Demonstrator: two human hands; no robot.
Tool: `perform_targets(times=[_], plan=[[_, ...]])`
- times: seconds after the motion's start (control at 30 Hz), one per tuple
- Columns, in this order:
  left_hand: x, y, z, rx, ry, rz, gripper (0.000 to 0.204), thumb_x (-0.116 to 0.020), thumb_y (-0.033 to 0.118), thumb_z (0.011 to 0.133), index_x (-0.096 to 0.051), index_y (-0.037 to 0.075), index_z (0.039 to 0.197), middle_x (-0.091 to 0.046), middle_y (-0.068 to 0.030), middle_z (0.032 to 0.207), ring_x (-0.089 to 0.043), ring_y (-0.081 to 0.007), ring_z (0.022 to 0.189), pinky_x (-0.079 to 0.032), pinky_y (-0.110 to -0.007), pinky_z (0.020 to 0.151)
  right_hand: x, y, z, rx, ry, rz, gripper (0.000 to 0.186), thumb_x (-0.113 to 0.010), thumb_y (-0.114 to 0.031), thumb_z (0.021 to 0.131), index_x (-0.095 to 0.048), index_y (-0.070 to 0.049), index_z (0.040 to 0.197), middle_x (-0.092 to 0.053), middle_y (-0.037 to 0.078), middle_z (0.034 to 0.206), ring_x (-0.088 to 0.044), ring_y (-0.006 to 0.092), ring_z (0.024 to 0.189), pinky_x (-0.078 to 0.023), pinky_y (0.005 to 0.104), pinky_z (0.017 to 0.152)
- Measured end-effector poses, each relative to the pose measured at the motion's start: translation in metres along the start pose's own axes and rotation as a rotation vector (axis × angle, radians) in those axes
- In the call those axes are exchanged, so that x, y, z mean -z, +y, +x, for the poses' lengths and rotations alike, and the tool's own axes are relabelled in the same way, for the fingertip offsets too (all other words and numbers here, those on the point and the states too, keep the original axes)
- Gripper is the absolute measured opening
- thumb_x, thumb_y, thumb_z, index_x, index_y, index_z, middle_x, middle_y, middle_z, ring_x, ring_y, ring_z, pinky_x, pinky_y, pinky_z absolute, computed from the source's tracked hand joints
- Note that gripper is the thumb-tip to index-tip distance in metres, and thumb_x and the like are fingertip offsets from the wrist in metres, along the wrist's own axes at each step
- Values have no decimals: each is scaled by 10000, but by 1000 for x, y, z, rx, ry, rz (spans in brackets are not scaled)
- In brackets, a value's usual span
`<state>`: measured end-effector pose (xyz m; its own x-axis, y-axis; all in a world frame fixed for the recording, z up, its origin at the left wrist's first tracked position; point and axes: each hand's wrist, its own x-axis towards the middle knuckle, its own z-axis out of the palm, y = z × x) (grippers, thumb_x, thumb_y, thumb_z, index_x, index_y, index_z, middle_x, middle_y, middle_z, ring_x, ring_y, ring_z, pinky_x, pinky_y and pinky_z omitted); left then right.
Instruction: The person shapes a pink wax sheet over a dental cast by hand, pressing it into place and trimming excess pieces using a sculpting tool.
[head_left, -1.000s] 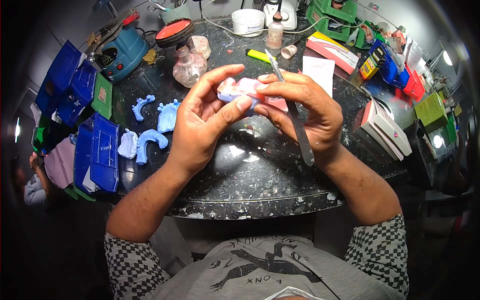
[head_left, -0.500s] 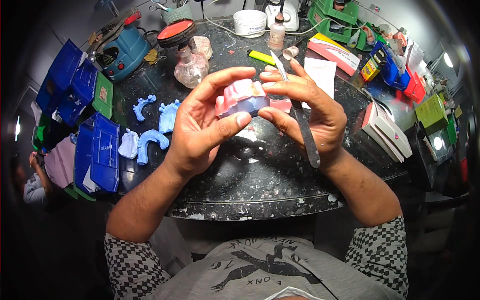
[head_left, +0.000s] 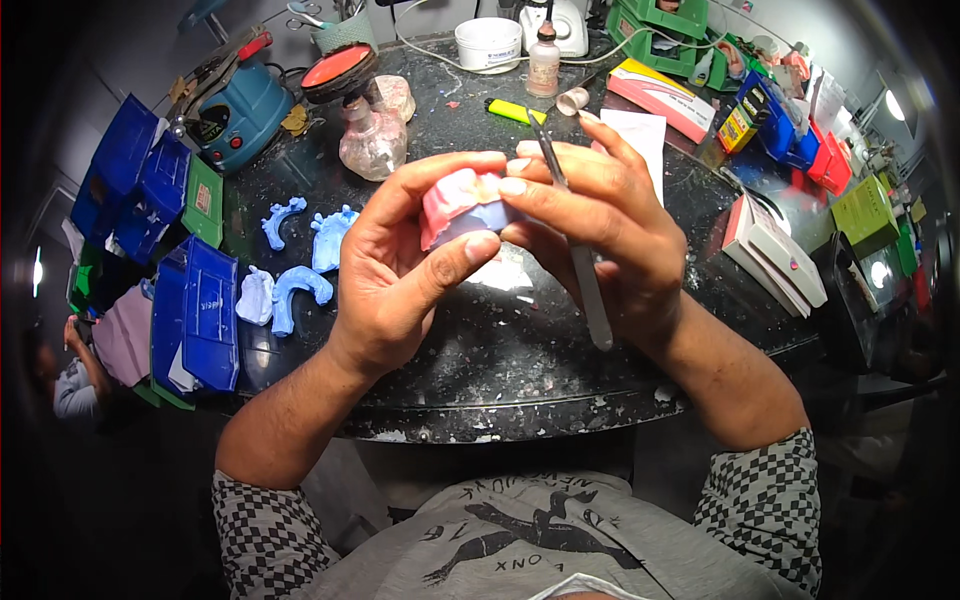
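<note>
My left hand (head_left: 385, 275) is closed around a dental model (head_left: 487, 216) with a pale blue-grey base. Pink wax (head_left: 447, 208) covers its upper part and the side toward my palm. The left thumb presses the near side, the fingers the far side. My right hand (head_left: 625, 225) keeps a wax knife (head_left: 583, 285) tucked between its fingers, blade pointing up and away, the rounded handle end hanging toward me. Those right fingertips also touch the right end of the model. Both hands are raised over the black workbench (head_left: 470, 375).
Blue impression pieces (head_left: 293, 295) and blue boxes (head_left: 195, 310) lie at left. A glass spirit burner (head_left: 372, 145) stands beyond my left hand, beside a teal machine (head_left: 240, 115). A small bottle (head_left: 543, 65), white tub (head_left: 488, 45) and green lighter-like stick (head_left: 513, 111) sit behind; a book-like box (head_left: 770, 255) lies right.
The dental model has shifted slightly left and tilted in my hands. My right fingers have closed in, and the knife has turned, its handle end moving left and toward me.
</note>
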<state>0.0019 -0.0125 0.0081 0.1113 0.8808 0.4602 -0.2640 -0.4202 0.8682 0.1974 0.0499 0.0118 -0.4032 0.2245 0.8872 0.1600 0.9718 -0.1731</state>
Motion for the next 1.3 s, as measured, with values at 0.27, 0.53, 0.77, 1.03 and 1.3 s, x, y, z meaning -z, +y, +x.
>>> perform_targets(times=[0.27,0.53,0.77,1.03,1.3], plan=[[0,-3,7,-161,-88,-117,507,-660,-10,862,-445,31,1320,-589,-171,1237,-547,-255,1232,-413,-406,1068,2,4,-2,-113,40,138,422,-847,-85,718,-671,-44,1099,-705,102,1076,-653,252,1075,-383,503,1081],[20,-5,12,-378,-263,235,524,-654,-146,779,-450,22,1231,-562,-152,1206,-558,-257,1193,-438,-408,1036,1,7,-2,-43,65,146,421,-840,-53,708,-683,-48,1099,-695,117,1096,-653,272,1071,-437,484,1035],[18,7,5,-312,-240,382,473,-660,-122,789,-508,-34,1228,-573,-149,1189,-571,-240,1136,-440,-375,1009,2,5,2,5,73,67,348,-838,-145,712,-734,-136,1043,-700,24,1080,-625,240,1071,-474,376,933],[18,6,10,-392,-281,440,515,-648,-136,716,-543,-25,1208,-608,-145,1123,-574,-274,1123,-433,-404,1021,5,2,4,55,59,10,319,-817,-145,732,-733,-147,1040,-698,11,1074,-608,260,1081,-472,378,940],[16,0,11,-507,-255,398,499,-651,-154,671,-559,-5,1139,-617,-140,1092,-591,-295,1077,-431,-474,1034,1,1,3,-41,146,111,351,-839,-145,710,-729,-111,1041,-671,50,1047,-608,247,1048,-478,398,935]])
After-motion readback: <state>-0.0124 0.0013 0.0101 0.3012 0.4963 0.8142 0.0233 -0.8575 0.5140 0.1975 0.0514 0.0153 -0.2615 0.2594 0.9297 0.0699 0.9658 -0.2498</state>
